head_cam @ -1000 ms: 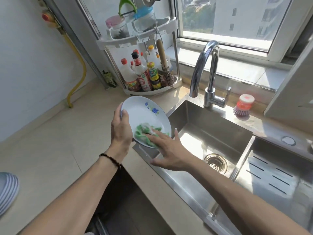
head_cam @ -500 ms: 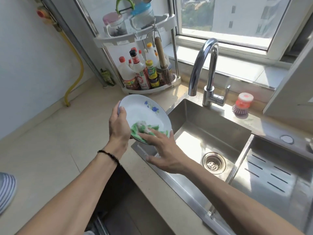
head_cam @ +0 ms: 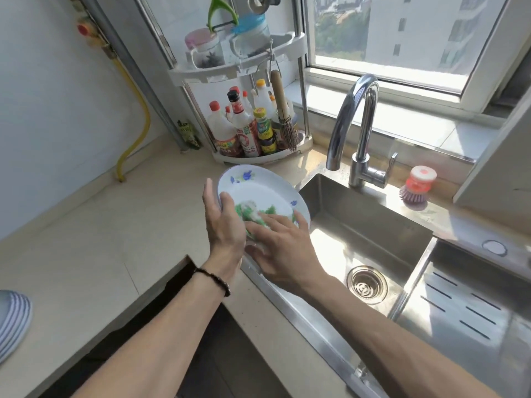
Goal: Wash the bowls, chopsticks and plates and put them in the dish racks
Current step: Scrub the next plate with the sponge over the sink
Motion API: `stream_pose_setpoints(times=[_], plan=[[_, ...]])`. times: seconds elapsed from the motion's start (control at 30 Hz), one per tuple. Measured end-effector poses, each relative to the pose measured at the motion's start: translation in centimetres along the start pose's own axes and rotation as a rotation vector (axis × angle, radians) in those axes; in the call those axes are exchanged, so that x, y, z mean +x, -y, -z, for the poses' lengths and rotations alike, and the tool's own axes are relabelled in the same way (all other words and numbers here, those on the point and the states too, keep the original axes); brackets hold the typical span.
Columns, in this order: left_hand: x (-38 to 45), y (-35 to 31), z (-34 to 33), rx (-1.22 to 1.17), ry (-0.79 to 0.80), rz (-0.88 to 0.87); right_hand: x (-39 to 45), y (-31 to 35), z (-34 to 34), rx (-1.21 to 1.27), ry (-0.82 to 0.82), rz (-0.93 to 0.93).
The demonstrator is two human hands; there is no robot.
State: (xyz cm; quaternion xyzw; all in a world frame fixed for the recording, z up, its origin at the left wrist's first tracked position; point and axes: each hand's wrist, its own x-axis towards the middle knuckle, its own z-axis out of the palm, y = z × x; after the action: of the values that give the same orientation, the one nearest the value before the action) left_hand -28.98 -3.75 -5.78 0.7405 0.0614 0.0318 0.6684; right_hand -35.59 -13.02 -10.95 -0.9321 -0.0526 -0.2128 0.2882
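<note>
Striped plates (head_cam: 13, 323), one stack at the far left counter edge, count unclear, apparently awaiting washing. Left hand (head_cam: 222, 222): one, curled round the near-left rim of the plate (head_cam: 258, 193), thumb on its face. Plate: one, white with blue flowers, held tilted just left of the sink (head_cam: 370, 225); since a second ago it has turned in the grip, the flower motif moving round the rim. Green cloth (head_cam: 253, 212): one, pressed to the plate under the flat fingers of the right hand (head_cam: 283, 248). Scrubbing judged ongoing; rinsing and racking remain. Faucet (head_cam: 353, 133): one, no water visible. Dish brush (head_cam: 416, 188): one.
</note>
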Motion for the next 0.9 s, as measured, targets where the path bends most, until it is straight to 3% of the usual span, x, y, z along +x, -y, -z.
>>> stream_pose_setpoints(times=[0.07,0.17,0.3,0.43,0.57,0.7,0.8,0.9], plan=[[0.7,-0.3,0.6,0.044,0.007,-0.020,-0.1,-1.7,1.0,0.092,0.247,-0.075],[0.7,-0.5,0.6,0.086,-0.060,-0.039,-0.2,-2.6,1.8,0.070,0.390,-0.156],[0.9,-0.7,1.1,0.029,-0.015,-0.010,-0.4,-1.0,1.9,0.221,0.456,-0.104],[0.6,-1.0,1.2,0.058,-0.008,-0.038,0.2,-2.6,1.7,0.181,0.461,-0.231],[1.2,-0.8,1.5,0.034,0.018,0.020,0.5,-1.1,1.6,0.317,0.514,-0.140],[0.8,-0.9,1.6,0.063,0.129,0.053,2.5,-2.6,1.7,0.202,0.532,-0.233],[1.1,-1.2,1.7,0.072,0.136,0.045,1.9,-1.9,1.2,0.250,0.580,-0.131],[0.8,-1.3,1.5,0.125,0.180,0.052,2.2,-3.4,1.2,0.243,0.546,-0.198]])
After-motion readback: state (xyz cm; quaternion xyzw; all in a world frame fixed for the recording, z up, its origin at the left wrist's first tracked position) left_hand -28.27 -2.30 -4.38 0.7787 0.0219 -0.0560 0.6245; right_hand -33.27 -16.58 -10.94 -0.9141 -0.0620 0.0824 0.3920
